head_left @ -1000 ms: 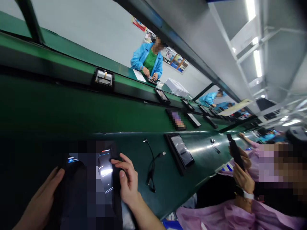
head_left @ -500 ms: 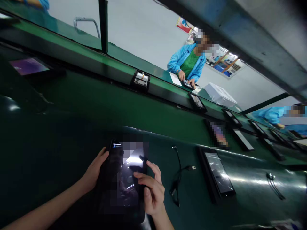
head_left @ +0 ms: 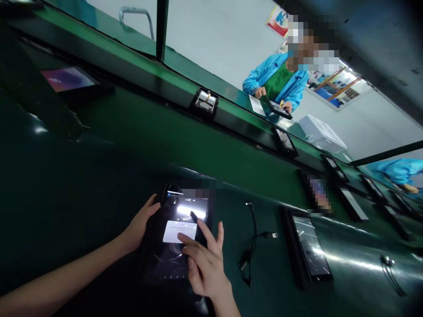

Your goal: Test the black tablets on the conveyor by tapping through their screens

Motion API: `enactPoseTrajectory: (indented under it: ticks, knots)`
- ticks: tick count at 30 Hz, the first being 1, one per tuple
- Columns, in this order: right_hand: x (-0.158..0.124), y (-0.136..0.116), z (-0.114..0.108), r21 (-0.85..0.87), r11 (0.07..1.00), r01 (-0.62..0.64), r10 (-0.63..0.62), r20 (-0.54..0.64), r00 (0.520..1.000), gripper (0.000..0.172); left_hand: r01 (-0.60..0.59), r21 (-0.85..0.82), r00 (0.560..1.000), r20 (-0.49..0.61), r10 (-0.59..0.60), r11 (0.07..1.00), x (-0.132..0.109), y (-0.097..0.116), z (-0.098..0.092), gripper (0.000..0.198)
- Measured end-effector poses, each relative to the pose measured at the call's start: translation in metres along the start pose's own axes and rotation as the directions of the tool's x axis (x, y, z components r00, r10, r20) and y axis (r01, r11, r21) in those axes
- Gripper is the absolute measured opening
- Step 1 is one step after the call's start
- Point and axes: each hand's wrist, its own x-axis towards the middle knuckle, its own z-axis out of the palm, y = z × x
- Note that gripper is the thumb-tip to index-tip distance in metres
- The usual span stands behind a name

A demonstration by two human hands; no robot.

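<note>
A dark tablet (head_left: 172, 259) lies in front of me, its screen lit with a white pop-up box (head_left: 173, 233) whose text is too small to read. My left hand (head_left: 142, 224) grips its left edge, thumb on the front and the other fingers mostly hidden. Over the right half of the screen is my right hand (head_left: 208, 259), fingers apart and holding nothing. One of its fingertips is at the pop-up box. A short black cable (head_left: 253, 237) with a metal plug lies right of the tablet.
Another tablet (head_left: 312, 246) rests on a black tray at the right. Several more devices, including one with a lit purple screen (head_left: 71, 79), line the green conveyor (head_left: 148, 127). A co-worker in a blue jacket (head_left: 264, 75) handles a device across the line. A metal beam (head_left: 373, 57) hangs overhead.
The white pop-up box has appeared on the tablet's screen. My right hand's fingers have spread more over it. The view has shifted, and the co-worker's device is now tilted up.
</note>
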Motion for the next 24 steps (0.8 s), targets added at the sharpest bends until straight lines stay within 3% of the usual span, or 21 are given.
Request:
enactPoseTrajectory:
  ticks: [13, 20, 24]
  knots:
    - [0.003, 0.000, -0.002, -0.004, 1.000, -0.024, 0.024, 0.010, 1.000, 0.029, 0.000, 0.017, 1.000, 0.013, 0.000, 1.000, -0.002, 0.001, -0.002, 0.046]
    - [0.001, 0.000, -0.012, 0.035, 0.999, -0.018, 0.022, -0.123, 0.992, 0.033, 0.022, 0.042, 1.000, -0.007, -0.022, 0.999, -0.004, 0.001, -0.002, 0.049]
    - [-0.001, 0.000, -0.010, 0.055, 0.999, -0.004, 0.011, -0.113, 0.993, 0.034, 0.032, 0.065, 0.998, -0.049, -0.029, 0.997, -0.004, 0.001, -0.001, 0.051]
